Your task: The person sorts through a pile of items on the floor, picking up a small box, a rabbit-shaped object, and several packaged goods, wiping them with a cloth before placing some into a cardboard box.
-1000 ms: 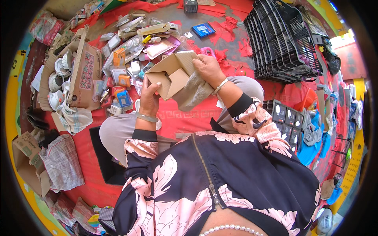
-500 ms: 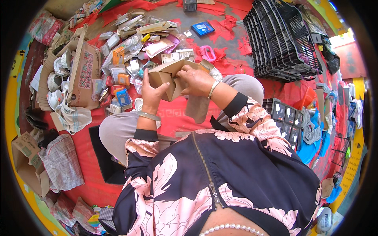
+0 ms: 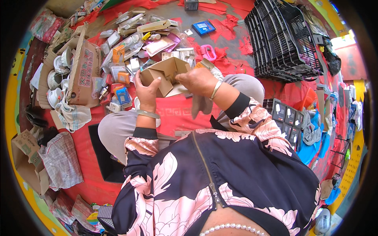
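An open brown cardboard box [image 3: 154,78] is in front of me, its flaps standing up and its inside partly visible. My left hand [image 3: 146,92] grips its left side, thumb on the near face and fingers behind. My right hand [image 3: 200,82] is closed at the right side, fingertips against a flap edge. A grey-brown cloth [image 3: 202,106] hangs below this hand and appears held in it; the grip itself is hidden. Beyond the box lies a heap of small packaged goods [image 3: 136,43], with a pink plastic-handled item [image 3: 208,52] to its right.
A carton of white bowls [image 3: 84,74] stands at left, with a checked cloth bag [image 3: 62,162] nearer. Black plastic crates [image 3: 281,41] are stacked at far right. Dark boxes [image 3: 286,116] lie below them. A blue package [image 3: 203,27] sits farther off on the red floor covering [image 3: 173,116].
The box has tipped so its open inside shows more. My right hand has drawn right to the flap edge, and the cloth has swung slightly right with it. My left hand has shifted slightly left.
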### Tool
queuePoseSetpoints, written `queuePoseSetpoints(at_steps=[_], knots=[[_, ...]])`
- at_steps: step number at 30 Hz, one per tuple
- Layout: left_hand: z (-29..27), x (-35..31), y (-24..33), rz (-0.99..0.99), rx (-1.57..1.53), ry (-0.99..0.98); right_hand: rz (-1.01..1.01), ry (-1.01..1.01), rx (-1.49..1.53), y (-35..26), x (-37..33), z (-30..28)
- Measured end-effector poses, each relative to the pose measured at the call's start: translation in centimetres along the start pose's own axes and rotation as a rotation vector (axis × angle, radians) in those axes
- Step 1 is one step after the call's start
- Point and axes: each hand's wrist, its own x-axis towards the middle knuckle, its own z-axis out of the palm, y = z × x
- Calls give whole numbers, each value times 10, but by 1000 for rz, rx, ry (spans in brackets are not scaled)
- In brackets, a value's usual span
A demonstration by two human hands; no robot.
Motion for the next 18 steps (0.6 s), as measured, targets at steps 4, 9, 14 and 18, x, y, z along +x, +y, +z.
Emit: queuePoseSetpoints(at_steps=[4, 9, 14, 18], knots=[[12, -5, 0, 147, 275, -2, 119, -188, -175, -9, -1, 10], [16, -3, 9, 108, 193, -41, 211, -45, -121, -3, -2, 16], [-3, 4, 10, -223, -369, -83, 253, 198, 149, -1, 3, 0], [2, -5, 3, -314, -329, -95, 232, 159, 321, 10, 10, -12]])
